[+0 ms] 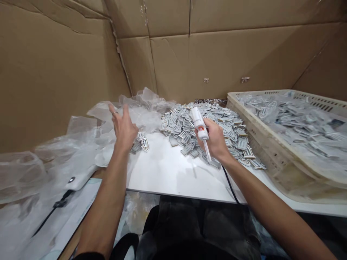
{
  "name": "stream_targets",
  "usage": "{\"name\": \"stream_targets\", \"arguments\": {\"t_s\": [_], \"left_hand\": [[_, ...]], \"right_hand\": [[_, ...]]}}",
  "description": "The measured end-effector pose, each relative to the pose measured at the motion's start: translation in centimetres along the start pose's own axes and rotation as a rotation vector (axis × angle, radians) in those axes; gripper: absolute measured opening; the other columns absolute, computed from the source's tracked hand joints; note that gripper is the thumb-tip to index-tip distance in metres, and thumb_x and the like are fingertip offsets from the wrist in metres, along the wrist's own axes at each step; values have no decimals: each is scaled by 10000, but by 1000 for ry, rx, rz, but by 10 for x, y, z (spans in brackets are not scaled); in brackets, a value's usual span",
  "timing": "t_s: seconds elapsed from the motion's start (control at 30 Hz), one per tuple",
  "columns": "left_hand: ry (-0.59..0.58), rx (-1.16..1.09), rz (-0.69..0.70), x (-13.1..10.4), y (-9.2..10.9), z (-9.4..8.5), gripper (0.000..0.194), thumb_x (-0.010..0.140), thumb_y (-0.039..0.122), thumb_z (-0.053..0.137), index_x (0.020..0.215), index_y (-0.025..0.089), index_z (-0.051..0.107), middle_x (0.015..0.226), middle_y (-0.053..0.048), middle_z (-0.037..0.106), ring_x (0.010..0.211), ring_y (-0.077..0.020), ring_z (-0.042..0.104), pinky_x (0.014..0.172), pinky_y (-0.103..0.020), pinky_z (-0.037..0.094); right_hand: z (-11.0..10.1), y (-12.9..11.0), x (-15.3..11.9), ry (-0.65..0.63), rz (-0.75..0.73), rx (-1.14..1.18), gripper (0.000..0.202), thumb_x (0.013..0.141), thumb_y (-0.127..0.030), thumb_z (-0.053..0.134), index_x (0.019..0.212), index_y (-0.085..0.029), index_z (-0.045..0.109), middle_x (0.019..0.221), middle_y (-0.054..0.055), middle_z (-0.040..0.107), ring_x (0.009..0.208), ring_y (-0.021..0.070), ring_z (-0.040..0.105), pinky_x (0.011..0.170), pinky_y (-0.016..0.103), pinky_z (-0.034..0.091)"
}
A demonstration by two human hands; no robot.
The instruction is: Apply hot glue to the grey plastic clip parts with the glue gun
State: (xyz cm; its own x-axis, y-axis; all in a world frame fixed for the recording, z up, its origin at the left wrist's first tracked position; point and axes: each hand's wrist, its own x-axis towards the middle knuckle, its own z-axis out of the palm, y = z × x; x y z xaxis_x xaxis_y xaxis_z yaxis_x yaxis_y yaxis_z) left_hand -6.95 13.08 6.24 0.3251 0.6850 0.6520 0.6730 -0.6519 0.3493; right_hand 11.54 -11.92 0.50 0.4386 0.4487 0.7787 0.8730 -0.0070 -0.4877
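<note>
My right hand [217, 139] is wrapped round a white glue gun [200, 124], its nozzle pointing away from me and a clear glue stick [207, 151] jutting from the back. Behind and around it lies a heap of small grey-and-white arch-shaped pieces [179, 124]. Over the clear plastic bags [148, 115] at the left, my left hand [123, 130] is raised with its fingers apart, and I see nothing in it. A few loose pieces [144, 144] lie just right of that hand on the white board [162, 169].
A cream plastic crate [260, 141] holding bagged pieces stands at the right. Cardboard walls [173, 65] close off the back and left. A white device [80, 178] with a black cable lies at the left among the bags. The glue gun's black cord [230, 184] crosses the board's front edge.
</note>
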Motion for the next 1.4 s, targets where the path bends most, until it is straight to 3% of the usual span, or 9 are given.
{"name": "stream_targets", "arguments": {"t_s": [0.13,0.2,0.3,0.4,0.53,0.7,0.97,1.1,1.4], "left_hand": [[-350,231,-23,-20,5,18,407,909,436,667,1198,149,644,1309,-285,621,1180,-474,648,1003,-582,506],[-480,255,-48,-29,6,30,424,825,499,753,1052,152,663,1122,-267,697,1120,-487,667,947,-566,528],[-531,241,-55,-36,7,41,531,668,258,834,1145,125,642,1164,-293,699,1133,-494,667,912,-519,541],[-498,194,-54,-37,5,42,558,690,121,703,1239,89,606,1186,-324,683,1158,-501,662,925,-523,524],[-463,77,-93,-33,-2,42,508,742,134,625,1246,103,563,1160,-339,675,1076,-497,687,823,-520,529],[-595,-186,-108,-37,-7,46,280,770,173,633,1030,212,536,762,-77,696,612,-251,670,564,-308,469],[-856,-76,118,-49,-8,10,391,550,299,888,865,205,676,755,-7,639,682,-199,601,616,-280,395],[-963,22,151,-50,-10,14,221,643,296,812,736,183,646,752,-22,641,671,-190,582,623,-289,376],[-788,-46,203,-48,1,22,220,826,341,700,699,178,625,721,-39,645,697,-198,585,654,-287,355]], "right_hand": [[-1,-4,0,-24,9,19,108,794,-204,556,763,-209,453,763,4,502,672,169,434,637,309,301],[-2,-6,0,-41,8,25,97,770,-210,553,753,-209,457,762,9,506,677,173,437,638,308,300],[-2,-8,0,-78,-4,36,84,734,-215,536,738,-210,452,763,21,512,677,178,437,632,307,297],[-1,-10,-1,-112,-15,46,73,695,-210,516,741,-208,458,773,29,525,671,178,432,630,306,292],[1,-13,-1,-152,-25,56,87,661,-207,501,738,-206,461,766,32,519,670,181,420,631,306,282],[0,-13,0,-173,-46,77,87,670,-217,505,720,-208,434,761,33,522,667,179,421,633,309,284],[-3,-6,1,-145,-37,92,45,712,-202,519,733,-193,481,748,18,508,655,167,424,628,295,280],[-4,-9,2,-174,-55,103,71,664,-220,500,724,-193,475,750,23,511,660,171,422,632,294,269],[-3,-11,1,-230,-48,114,130,672,-220,546,725,-202,429,774,26,512,694,183,424,640,294,264]]}}
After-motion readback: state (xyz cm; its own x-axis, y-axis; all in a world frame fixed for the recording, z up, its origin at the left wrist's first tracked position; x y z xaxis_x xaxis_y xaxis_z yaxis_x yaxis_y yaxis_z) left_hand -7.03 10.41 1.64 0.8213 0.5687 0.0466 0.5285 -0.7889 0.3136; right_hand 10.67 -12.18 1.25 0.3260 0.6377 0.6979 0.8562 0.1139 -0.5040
